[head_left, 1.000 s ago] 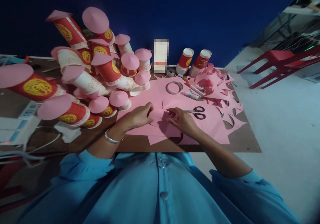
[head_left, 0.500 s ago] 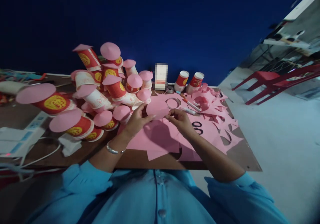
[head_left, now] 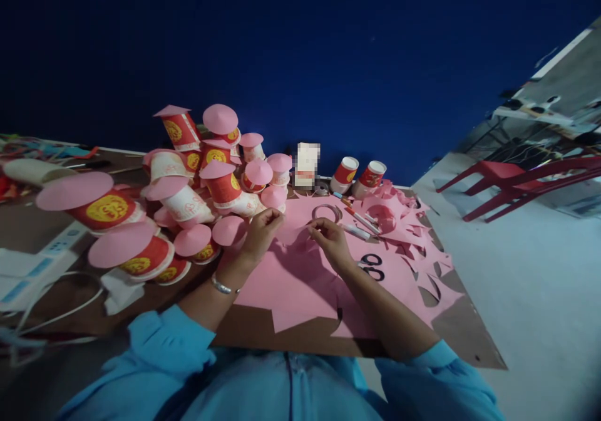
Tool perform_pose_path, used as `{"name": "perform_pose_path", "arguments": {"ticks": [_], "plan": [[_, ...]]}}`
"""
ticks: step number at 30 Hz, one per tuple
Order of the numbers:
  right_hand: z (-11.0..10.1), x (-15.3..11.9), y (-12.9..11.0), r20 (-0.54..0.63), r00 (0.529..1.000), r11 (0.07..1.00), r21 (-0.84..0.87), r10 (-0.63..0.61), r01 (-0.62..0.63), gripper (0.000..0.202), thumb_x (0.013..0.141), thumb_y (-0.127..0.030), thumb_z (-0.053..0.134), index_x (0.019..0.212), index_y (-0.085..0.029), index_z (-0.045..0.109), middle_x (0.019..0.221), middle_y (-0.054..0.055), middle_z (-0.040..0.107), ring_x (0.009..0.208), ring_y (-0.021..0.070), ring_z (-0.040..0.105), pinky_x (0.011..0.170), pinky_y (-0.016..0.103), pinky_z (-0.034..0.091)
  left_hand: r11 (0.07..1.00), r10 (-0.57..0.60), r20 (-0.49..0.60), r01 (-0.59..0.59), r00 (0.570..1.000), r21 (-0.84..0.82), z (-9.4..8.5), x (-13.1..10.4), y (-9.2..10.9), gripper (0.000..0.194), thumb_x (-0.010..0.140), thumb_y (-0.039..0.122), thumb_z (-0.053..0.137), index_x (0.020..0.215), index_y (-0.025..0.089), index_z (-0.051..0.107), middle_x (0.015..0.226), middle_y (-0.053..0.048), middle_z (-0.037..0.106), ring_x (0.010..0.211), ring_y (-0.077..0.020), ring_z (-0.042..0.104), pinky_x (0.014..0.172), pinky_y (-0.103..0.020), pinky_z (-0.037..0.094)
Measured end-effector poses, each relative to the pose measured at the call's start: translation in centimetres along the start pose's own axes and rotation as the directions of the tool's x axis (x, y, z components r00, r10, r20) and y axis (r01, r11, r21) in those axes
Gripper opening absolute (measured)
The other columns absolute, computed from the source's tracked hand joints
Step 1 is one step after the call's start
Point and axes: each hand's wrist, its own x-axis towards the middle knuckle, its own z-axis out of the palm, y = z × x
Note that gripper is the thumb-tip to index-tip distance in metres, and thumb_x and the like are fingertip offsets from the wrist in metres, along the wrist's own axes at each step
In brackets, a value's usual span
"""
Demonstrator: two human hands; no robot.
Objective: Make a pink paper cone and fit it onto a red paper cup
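Note:
My left hand (head_left: 260, 236) is closed, thumb and fingers pinched together above pink paper sheets (head_left: 282, 283). Opposite it, my right hand (head_left: 332, 244) is pinched in the same way, a short gap away. Between the fingertips is a thin pink paper piece (head_left: 297, 228); its outline blends into the pink sheets below, so its full shape is hard to see. Black scissor handles (head_left: 373, 266) show beside my right forearm. A clear ring-shaped roll (head_left: 327, 213), pens (head_left: 359, 215) and a white tube (head_left: 355, 231) lie just beyond my right hand.
Red and white paper cups with pink cone tops (head_left: 220, 186) crowd the left side. Two upside-down cups (head_left: 345, 175) stand at the back, near pink paper scraps (head_left: 404, 214). A power strip (head_left: 42, 264) lies at left. A red chair (head_left: 483, 176) stands right of the table.
My view has tilted up, so the table sits lower. The pink paper circle, plainly visible between my hands before, is now hard to pick out. Both hands stay pinched.

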Motion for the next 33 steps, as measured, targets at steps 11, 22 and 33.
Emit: {"name": "perform_pose_path", "arguments": {"ticks": [11,22,33], "plan": [[-0.2,-1.2,2.0,-0.076,0.989,0.992,-0.019,-0.126,0.125,0.022,0.085,-0.040,0.080,0.081,-0.021,0.070,0.083,0.002,0.066,0.073,0.0151,0.061,0.064,0.027,0.052,0.998,-0.052,0.054,0.050,0.997,0.037,0.1,-0.8,-2.5,0.022,0.078,0.038,0.066,0.068,0.021,0.058,0.066,0.004,0.051,0.065,-0.0129,0.044,0.062,-0.026,0.035],[-0.3,-1.6,1.9,0.008,0.869,0.844,-0.237,-0.495,0.482,0.007,0.096,-0.024,0.070,0.089,-0.023,0.070,0.096,0.005,0.067,0.092,0.0196,0.066,0.083,0.036,0.054,0.999,-0.035,0.038,0.035,0.999,-0.003,0.4,-1.1,-2.6,0.023,0.080,0.041,0.069,0.071,0.021,0.061,0.069,0.004,0.053,0.067,-0.0131,0.044,0.064,-0.027,0.036],[-0.5,-2.0,1.2,-0.006,0.854,0.823,-0.272,-0.520,0.499,0.013,0.099,-0.034,0.066,0.090,-0.024,0.070,0.101,0.008,0.066,0.099,0.0236,0.064,0.090,0.043,0.053,0.996,-0.092,0.058,0.093,0.994,-0.013,0.3,-1.1,-3.2,0.039,0.080,0.047,0.074,0.063,0.021,0.050,0.061,0.006,0.044,0.061,-0.0117,0.039,0.059,-0.027,0.030]]}}
